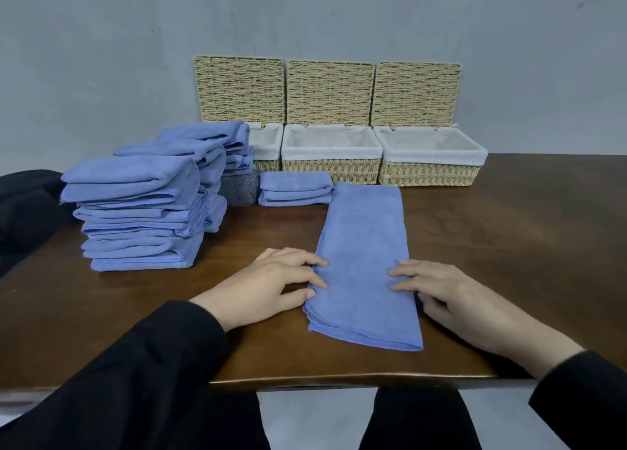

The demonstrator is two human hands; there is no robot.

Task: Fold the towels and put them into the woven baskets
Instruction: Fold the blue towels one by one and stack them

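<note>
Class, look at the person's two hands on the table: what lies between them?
In the head view, the long blue towel lies between the left hand and right hand, fingertips touching its edges.

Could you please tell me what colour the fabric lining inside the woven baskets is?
White, with small eyelet dots; the head view shows it on the middle basket's lining.
</note>
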